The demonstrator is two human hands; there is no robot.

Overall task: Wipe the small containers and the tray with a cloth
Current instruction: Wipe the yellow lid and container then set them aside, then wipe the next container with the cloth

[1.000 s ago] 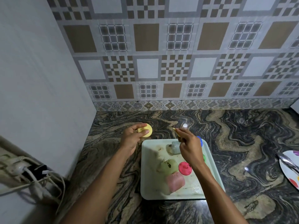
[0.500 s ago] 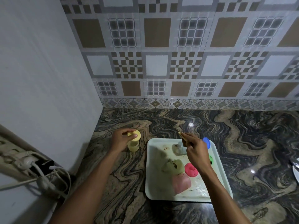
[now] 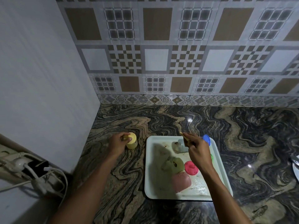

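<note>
Curling round the upper part of the yellow container (image 3: 131,141), the fingers and thumb of the left hand (image 3: 118,143) clamp it from the left; it stands upright on the marbled counter (image 3: 161,120), near the tray's far left corner but apart from it. The right hand (image 3: 198,151) has thumb and forefinger pressed together on a small yellowish piece (image 3: 183,136), too small to tell what it is, while its other fingers lie loosely bent. That hand hangs over the far half of the white tray (image 3: 149,188), just above a clear container (image 3: 179,145) lying on its side. A blue lid (image 3: 207,139) shows beyond the knuckles at the tray's far right edge, and a green lid (image 3: 211,157) peeks out beside the wrist. Nearer in the tray lie a green container (image 3: 174,164), a pink lid (image 3: 191,168) just right of it and a pink container (image 3: 181,181) below both, on a stained, wet-looking floor. A power strip (image 3: 19,164) with cables sits at the left wall, and a plate (image 3: 295,168) cuts the right edge.
</note>
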